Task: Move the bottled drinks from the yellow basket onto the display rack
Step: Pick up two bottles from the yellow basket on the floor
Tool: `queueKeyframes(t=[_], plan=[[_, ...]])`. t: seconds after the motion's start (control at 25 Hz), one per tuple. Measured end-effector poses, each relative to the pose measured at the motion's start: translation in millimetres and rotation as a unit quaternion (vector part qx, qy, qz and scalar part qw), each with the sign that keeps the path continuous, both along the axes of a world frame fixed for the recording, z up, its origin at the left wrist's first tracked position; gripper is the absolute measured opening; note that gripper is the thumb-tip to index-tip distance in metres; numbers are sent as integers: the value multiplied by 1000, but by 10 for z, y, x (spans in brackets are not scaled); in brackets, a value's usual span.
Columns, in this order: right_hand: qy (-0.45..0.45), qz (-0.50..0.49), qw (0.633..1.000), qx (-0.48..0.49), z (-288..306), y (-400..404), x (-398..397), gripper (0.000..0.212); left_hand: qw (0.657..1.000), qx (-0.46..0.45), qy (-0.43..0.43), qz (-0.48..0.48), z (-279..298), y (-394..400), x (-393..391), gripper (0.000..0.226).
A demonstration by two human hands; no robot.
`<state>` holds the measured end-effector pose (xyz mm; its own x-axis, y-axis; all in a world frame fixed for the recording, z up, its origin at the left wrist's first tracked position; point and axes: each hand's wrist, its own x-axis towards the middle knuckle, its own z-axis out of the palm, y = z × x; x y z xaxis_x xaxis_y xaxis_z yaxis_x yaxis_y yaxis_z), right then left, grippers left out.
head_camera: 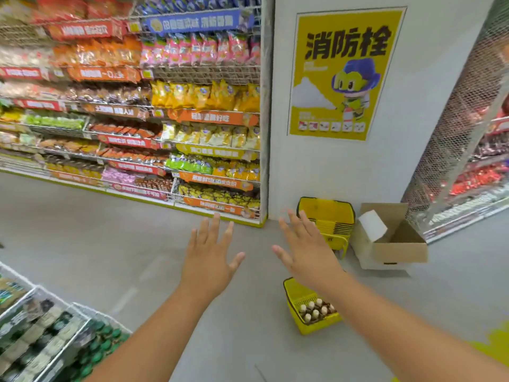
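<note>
Both hands are stretched out in front of the person, palms down and fingers spread straight, holding nothing; the left hand (pixel 210 260) and the right hand (pixel 305 250) hover side by side, a small gap between them, over the grey floor (pixel 110 244). Just below the right forearm, on the floor, sits the yellow basket (pixel 296 292), and inside it stand the bottled drinks (pixel 315 311), dark bottles with pale caps packed close together at the basket's near end. Beyond the right hand's fingertips, against the white wall (pixel 344 166), is a stack of empty yellow baskets (pixel 326 213), and just to the right of that an open cardboard box (pixel 391 241) with a white flap tipped inward. Higher on the wall hangs a yellow poster (pixel 344 73) with a cartoon figure. Well beyond the left hand runs a long wire shelving unit (pixel 137 106) filled with snack bags in many colours. Down at the left forearm's side, close by, is the display rack (pixel 35 334), its wire compartments already holding rows of green-capped bottles (pixel 96 351).
</note>
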<state>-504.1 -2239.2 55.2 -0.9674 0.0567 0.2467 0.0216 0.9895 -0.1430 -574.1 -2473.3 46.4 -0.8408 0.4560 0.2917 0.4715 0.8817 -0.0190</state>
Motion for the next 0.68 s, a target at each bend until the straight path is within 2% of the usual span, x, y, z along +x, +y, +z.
queueKeyframes(t=[0.4, 0.56, 0.68], plan=[[-19, -57, 998, 12, -400, 2985, 559, 80, 998, 11, -21, -53, -497, 2834, 197, 76], [-54, -42, 998, 6, -584, 3612, 450, 82, 997, 15, -46, -61, -636, 3436, 176, 76], [-52, -30, 998, -13, -736, 3800, 211, 97, 997, 4, -63, -54, -822, 3683, -52, 77]])
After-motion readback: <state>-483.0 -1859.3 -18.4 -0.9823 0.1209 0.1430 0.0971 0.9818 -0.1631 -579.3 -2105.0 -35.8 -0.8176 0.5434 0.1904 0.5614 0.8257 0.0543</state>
